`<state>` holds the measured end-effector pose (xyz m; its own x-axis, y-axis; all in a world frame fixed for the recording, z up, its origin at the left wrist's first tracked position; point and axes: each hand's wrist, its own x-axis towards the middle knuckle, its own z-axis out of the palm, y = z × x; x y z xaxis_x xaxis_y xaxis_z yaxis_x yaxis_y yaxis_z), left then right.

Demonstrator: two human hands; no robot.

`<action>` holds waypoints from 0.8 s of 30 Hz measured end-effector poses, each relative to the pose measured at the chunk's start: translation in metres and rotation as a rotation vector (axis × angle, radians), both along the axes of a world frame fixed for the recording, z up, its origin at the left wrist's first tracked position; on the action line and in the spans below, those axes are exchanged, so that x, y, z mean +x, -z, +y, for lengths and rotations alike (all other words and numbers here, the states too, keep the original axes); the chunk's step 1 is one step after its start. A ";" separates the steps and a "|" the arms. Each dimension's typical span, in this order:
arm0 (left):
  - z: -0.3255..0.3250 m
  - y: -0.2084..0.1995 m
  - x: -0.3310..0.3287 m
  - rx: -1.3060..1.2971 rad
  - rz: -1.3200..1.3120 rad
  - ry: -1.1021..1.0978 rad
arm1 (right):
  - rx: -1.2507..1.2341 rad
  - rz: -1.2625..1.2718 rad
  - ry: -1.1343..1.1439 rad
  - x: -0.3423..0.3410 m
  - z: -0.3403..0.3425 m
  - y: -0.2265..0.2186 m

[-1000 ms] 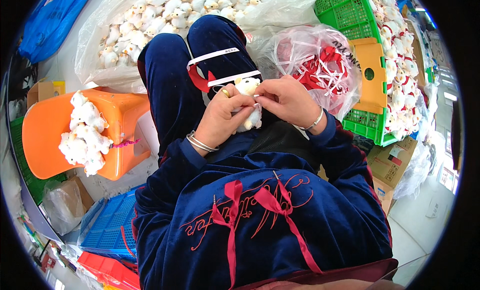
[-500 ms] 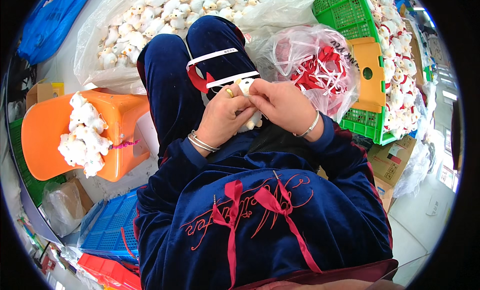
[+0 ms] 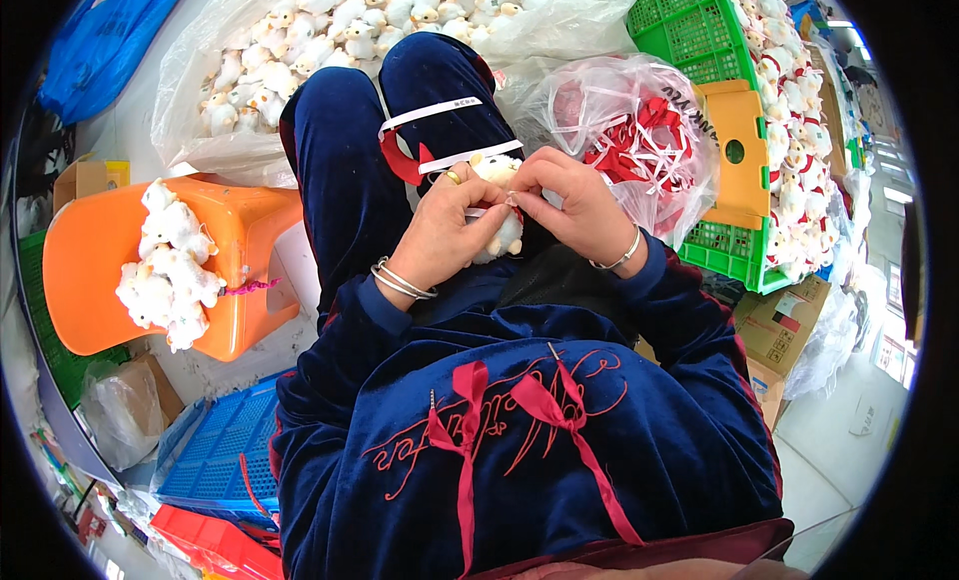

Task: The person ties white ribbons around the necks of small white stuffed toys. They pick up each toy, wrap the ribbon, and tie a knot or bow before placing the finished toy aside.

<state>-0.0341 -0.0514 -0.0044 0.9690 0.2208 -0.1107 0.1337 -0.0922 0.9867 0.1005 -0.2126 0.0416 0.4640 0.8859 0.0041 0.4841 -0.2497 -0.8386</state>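
Observation:
A small white plush toy (image 3: 496,167) sits on my lap between my hands, its head up and a bit of red at its neck. My left hand (image 3: 446,227) is closed around the toy's left side, with thumb and finger pinched in front of its neck. My right hand (image 3: 571,202) is closed too, its fingertips meeting the left ones over a tiny white piece (image 3: 510,199) that is too small to name. On my thighs, just beyond the left hand, lies a red ribbon (image 3: 400,162) with white strips (image 3: 437,110).
A clear bag of white plush toys (image 3: 340,25) lies beyond my knees. Several more rest on an orange stool (image 3: 85,270) at left. Right of my knees are a plastic bag of red ribbons (image 3: 649,145) and a green crate (image 3: 689,25) beside toys with red neckbands.
My hands have drawn slightly apart, the right one shifting right and rotating. More of the toy's head, the red at its neck and the tiny white piece now show.

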 end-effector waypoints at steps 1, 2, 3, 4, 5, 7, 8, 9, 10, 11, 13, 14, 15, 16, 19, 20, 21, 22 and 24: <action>0.000 0.000 0.000 -0.005 -0.002 0.005 | 0.014 -0.017 -0.023 0.001 0.000 0.000; 0.000 0.002 0.000 0.007 -0.022 0.006 | 0.029 -0.034 -0.045 0.003 0.000 -0.001; 0.001 0.002 0.000 0.019 -0.042 0.008 | 0.043 -0.051 -0.067 0.004 0.000 -0.001; 0.001 0.001 -0.001 -0.010 -0.014 0.018 | 0.034 -0.072 -0.081 0.005 0.001 -0.001; 0.003 -0.003 0.000 -0.039 0.014 0.029 | 0.025 -0.094 -0.094 0.007 0.002 -0.002; 0.004 -0.003 0.000 -0.061 0.011 0.042 | -0.013 -0.124 -0.110 0.009 0.003 -0.003; 0.004 0.000 -0.001 -0.055 -0.018 0.044 | -0.041 -0.132 -0.113 0.009 0.004 -0.005; 0.004 0.003 -0.001 -0.048 -0.047 0.046 | -0.070 -0.139 -0.116 0.010 0.005 -0.007; 0.005 0.004 -0.001 -0.036 -0.055 0.058 | -0.054 -0.141 -0.109 0.010 0.006 -0.007; 0.006 0.005 -0.001 -0.025 -0.063 0.072 | -0.039 -0.144 -0.102 0.009 0.008 -0.006; 0.007 0.006 0.000 -0.011 -0.073 0.092 | -0.038 -0.172 -0.114 0.010 0.010 -0.007; 0.007 0.005 0.000 -0.008 -0.074 0.097 | -0.051 -0.198 -0.135 0.011 0.011 -0.008; 0.008 0.005 0.000 -0.005 -0.076 0.102 | -0.063 -0.224 -0.156 0.011 0.011 -0.009; 0.008 0.003 0.000 -0.013 -0.060 0.103 | -0.059 -0.228 -0.163 0.012 0.011 -0.009; 0.008 0.001 0.000 0.002 -0.063 0.108 | -0.087 -0.177 -0.154 0.012 0.011 -0.010; 0.007 0.004 0.000 0.035 -0.097 0.112 | -0.124 -0.115 -0.131 0.010 0.009 -0.012; 0.007 0.005 0.000 0.068 -0.131 0.116 | -0.160 -0.053 -0.108 0.009 0.009 -0.013; 0.008 0.005 0.000 0.097 -0.144 0.133 | -0.167 0.014 -0.079 0.009 0.009 -0.013; 0.009 0.002 0.001 0.156 -0.168 0.168 | -0.179 0.149 -0.021 0.007 0.011 -0.012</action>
<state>-0.0329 -0.0423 -0.0068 0.9953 0.0576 0.0776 -0.0607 -0.2516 0.9659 0.1078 -0.2018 0.0532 0.4294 0.8756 -0.2212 0.3650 -0.3922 -0.8443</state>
